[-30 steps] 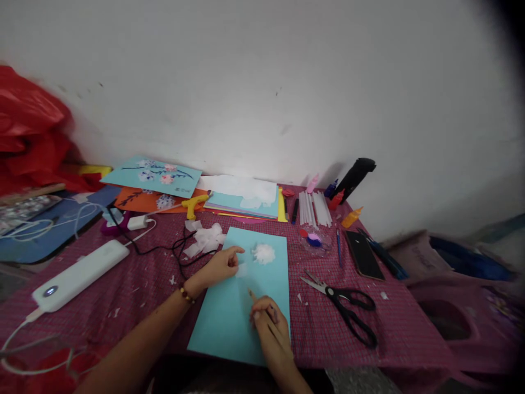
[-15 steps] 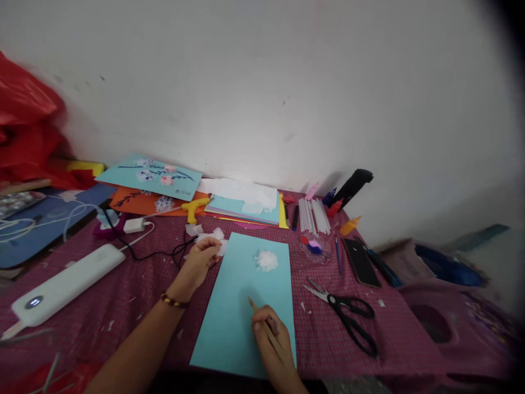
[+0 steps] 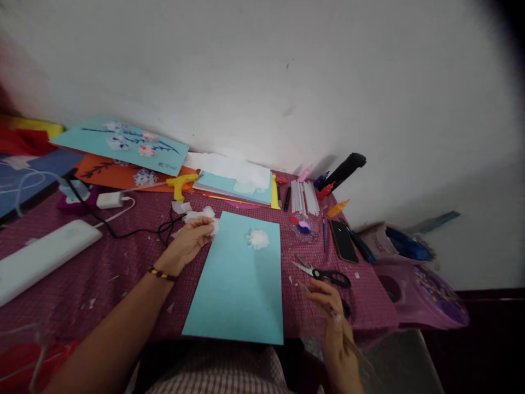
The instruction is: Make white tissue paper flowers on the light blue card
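My left hand is closed in a pinch at the left edge of a light-blue sheet, with a thin piece of white paper at its fingertips. More white paper scraps lie just behind those fingers. A fluffy white paper flower sits on the upper part of the sheet. To the sheet's right, my right hand grips a thin wooden pencil-like stick. It hovers in front of black-handled scissors, hiding part of one handle.
A yellow glue gun and a stack of coloured paper are at the back. Blossom pictures lie back left, a white power bank-like device at left. White glue sticks and a phone are at right.
My right hand has moved off the blue sheet to the right, still holding the stick. My left hand remains by the white scraps. The whole view has shifted.
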`<state>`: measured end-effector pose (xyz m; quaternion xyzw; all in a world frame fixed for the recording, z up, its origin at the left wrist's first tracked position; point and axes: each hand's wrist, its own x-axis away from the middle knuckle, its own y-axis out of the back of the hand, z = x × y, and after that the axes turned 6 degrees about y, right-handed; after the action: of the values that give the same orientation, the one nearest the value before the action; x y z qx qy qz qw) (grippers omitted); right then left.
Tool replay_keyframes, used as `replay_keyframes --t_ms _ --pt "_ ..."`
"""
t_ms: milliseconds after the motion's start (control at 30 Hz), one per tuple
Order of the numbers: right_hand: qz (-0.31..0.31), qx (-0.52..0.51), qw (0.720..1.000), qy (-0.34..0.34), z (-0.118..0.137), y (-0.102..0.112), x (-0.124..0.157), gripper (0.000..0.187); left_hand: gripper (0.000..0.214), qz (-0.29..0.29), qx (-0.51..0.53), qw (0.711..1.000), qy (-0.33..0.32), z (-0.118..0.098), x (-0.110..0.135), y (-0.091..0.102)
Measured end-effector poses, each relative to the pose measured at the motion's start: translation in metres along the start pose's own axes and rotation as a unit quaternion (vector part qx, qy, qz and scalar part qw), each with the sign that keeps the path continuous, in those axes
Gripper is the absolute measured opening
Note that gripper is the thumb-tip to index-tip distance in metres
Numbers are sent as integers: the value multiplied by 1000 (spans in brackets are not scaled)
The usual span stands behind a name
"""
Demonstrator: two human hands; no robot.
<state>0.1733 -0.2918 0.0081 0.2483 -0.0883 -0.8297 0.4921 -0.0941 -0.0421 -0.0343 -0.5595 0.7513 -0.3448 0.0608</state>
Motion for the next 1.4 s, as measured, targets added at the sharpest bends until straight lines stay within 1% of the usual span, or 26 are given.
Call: replay_keyframes --t_ms 33,100,167,233,300,400,533,600,700,767,833,900,1000,1067,1233,1300,1367,1400 --pt "1 15 1000 -27 2 7 3 39 21 1 -3 1000 4 1 -1 1" --pt "8 29 994 -106 2 12 12 36 24 4 -15 1000 10 1 -2 3" --pt "35 33 982 -183 -5 8 23 36 26 4 -26 1000 11 2 -3 4" --pt "75 26 969 -233 -18 -1 34 41 26 0 -26 1000 13 1 -3 4" --pt "116 10 956 -268 -31 -10 45 46 25 -7 -24 1000 16 1 -3 4" --pt "154 -36 942 -297 -48 -20 61 49 25 -19 -24 999 13 2 -3 4" --pt "200 -87 920 -325 -58 -29 69 56 26 -9 -29 999 15 3 -4 5" --pt "187 -95 918 -337 -58 -32 67 56 26 -10 -23 1000 18 3 -4 5" --pt "122 -100 918 -363 -54 -33 58 51 25 -21 -10 1000 17 1 -2 3" --pt "80 -96 915 -383 -50 -26 49 52 24 -21 -11 1000 13 0 -1 1" --pt "42 -79 918 -386 -47 -15 38 53 24 -15 -17 1000 9 -1 0 1" --pt "18 -47 928 -370 -46 -2 27 52 25 -9 -23 1000 8 -1 1 0" --pt "20 -4 940 -340 -48 12 15 48 26 -8 -32 999 8 -3 2 0" --pt "27 10 947 -321 -51 15 13 47 27 -9 -44 999 10 -2 2 -1" --pt "44 52 952 -297 -55 13 16 45 31 -27 -101 994 19 -1 2 -4" --pt "47 61 954 -288 -53 20 17 43 30 -47 -129 991 -1 -10 5 -3" --pt "22 47 958 -283 -52 35 16 41 29 -78 -146 985 -44 -29 14 0" --pt "0 27 960 -277 -51 46 14 40 29 -102 -149 980 -79 -42 20 4"
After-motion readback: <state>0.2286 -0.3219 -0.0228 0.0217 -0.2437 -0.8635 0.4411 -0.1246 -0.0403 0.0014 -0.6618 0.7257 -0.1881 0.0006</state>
